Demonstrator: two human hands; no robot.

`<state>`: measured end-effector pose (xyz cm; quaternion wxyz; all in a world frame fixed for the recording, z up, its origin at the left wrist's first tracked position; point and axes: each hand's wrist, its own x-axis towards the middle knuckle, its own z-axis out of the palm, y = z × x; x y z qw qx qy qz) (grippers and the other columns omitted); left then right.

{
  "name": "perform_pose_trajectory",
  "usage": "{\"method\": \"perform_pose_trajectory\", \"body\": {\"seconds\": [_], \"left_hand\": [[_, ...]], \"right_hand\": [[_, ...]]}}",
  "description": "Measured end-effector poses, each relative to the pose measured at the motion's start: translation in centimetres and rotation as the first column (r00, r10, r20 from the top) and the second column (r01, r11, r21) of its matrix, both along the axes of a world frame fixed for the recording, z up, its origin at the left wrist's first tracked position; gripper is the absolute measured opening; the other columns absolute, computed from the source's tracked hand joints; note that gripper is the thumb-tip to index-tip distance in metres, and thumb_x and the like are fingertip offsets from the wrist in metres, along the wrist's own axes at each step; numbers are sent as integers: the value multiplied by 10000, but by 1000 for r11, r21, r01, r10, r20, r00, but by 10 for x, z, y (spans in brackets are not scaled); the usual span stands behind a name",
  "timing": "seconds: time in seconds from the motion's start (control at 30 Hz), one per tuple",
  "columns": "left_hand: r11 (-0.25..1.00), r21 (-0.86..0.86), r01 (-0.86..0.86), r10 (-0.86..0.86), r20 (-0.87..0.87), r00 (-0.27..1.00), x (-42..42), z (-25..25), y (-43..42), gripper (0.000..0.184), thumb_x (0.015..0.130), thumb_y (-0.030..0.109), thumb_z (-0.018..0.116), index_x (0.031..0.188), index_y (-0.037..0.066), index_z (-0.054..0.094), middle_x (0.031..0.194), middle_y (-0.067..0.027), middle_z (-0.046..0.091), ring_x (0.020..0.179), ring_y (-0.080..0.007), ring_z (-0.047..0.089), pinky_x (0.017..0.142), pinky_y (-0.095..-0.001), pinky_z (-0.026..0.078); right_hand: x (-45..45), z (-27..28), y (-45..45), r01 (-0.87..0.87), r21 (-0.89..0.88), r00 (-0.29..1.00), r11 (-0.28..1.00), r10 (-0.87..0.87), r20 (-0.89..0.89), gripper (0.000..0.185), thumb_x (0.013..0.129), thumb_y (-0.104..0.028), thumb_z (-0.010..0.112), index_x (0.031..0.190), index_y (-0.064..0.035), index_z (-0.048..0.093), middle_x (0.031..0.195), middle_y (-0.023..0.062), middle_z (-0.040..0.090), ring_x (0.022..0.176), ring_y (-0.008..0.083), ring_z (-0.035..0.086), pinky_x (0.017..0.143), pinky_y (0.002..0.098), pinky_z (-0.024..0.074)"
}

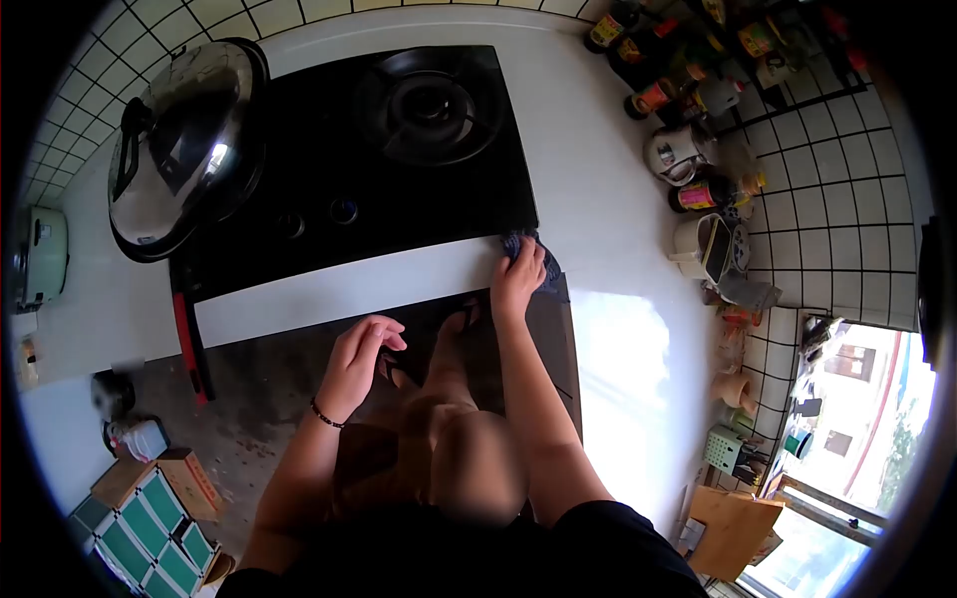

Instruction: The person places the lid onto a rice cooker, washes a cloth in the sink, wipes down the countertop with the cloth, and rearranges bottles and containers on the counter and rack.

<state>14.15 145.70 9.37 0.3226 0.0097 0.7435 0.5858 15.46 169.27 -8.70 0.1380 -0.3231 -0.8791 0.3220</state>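
My right hand (518,279) presses a dark blue cloth (525,244) against the front right corner of the black gas stove (299,130). The cloth bunches under the fingers and sticks out on the right side, over the white counter. My left hand (364,359) hangs in the air before the counter's front edge, fingers loosely curled and apart, with nothing seen in it. Between the stove and the front edge runs a white counter strip (349,279). Two knobs sit on the near part of the stove, and a round burner (431,105) is at its back right.
A large lidded wok (189,149) covers the stove's left side; its red and black handle (189,344) juts past the front edge. Bottles (653,97), a steel kettle (678,154) and an open white container (701,247) line the right wall. A green appliance (45,257) stands far left.
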Motion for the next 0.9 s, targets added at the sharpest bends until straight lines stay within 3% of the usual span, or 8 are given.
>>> {"method": "perform_pose_trajectory", "body": {"seconds": [0.3,0.5,0.53,0.57,0.6,0.7,0.8,0.9], "left_hand": [[999,22,-29,30,-39,999,20,-1,-30,331,1052,217,383,1014,-20,612,855,-79,669,815,-138,621,790,-277,490],[999,29,-32,34,-66,997,39,17,-38,363,1043,221,346,1006,-27,608,864,-95,662,821,-164,631,817,-292,485],[998,35,-43,45,-70,997,42,21,-39,364,1040,222,350,996,-28,611,858,-95,661,818,-165,630,815,-291,483],[998,32,-57,59,-76,995,46,27,-43,364,1036,223,355,985,-28,614,852,-96,660,814,-166,629,814,-291,482],[994,74,-80,85,-70,994,49,32,-43,319,1029,185,400,974,-41,618,815,-90,653,774,-149,616,763,-279,489],[993,101,-64,71,-72,995,58,35,-53,325,1024,178,411,921,-43,626,803,-88,647,770,-144,610,760,-275,485],[989,108,-96,89,64,994,70,23,-65,329,1020,183,408,994,-43,646,857,-89,671,814,-146,624,786,-268,486],[987,105,-119,92,231,969,75,2,-70,362,1003,230,407,1171,-26,600,1004,-104,678,929,-167,634,857,-294,482]], "right_hand": [[-2,24,-112,-248,-14,955,969,242,-172,403,763,-51,589,1163,-16,552,1179,109,586,1199,307,481,1007,464,321],[-7,32,-197,-489,-369,870,790,413,-270,330,782,-74,565,1108,-34,590,1098,133,613,1051,322,561,976,434,354],[-11,46,-197,-528,-471,847,706,401,-348,302,823,-92,553,1116,-32,593,1061,171,613,981,362,585,910,380,413],[-8,60,-193,-373,-832,907,411,351,-234,262,877,-108,523,1115,-32,602,1042,149,640,960,324,612,849,341,457],[-4,64,-192,-252,-943,957,215,200,-210,262,900,-112,500,1130,-34,598,1054,125,649,965,292,619,843,330,468],[4,81,-175,-190,-887,967,-420,-235,-96,286,938,-120,455,1180,-31,579,1084,70,654,985,217,622,890,340,478],[11,97,-142,-143,-721,960,-679,-272,66,342,935,-197,474,1212,-18,564,1159,102,646,1067,254,606,973,385,459],[10,115,-115,-235,-649,951,-723,-311,1,389,889,-239,505,1201,-19,580,1187,123,646,1109,303,592,1019,457,433]]}}
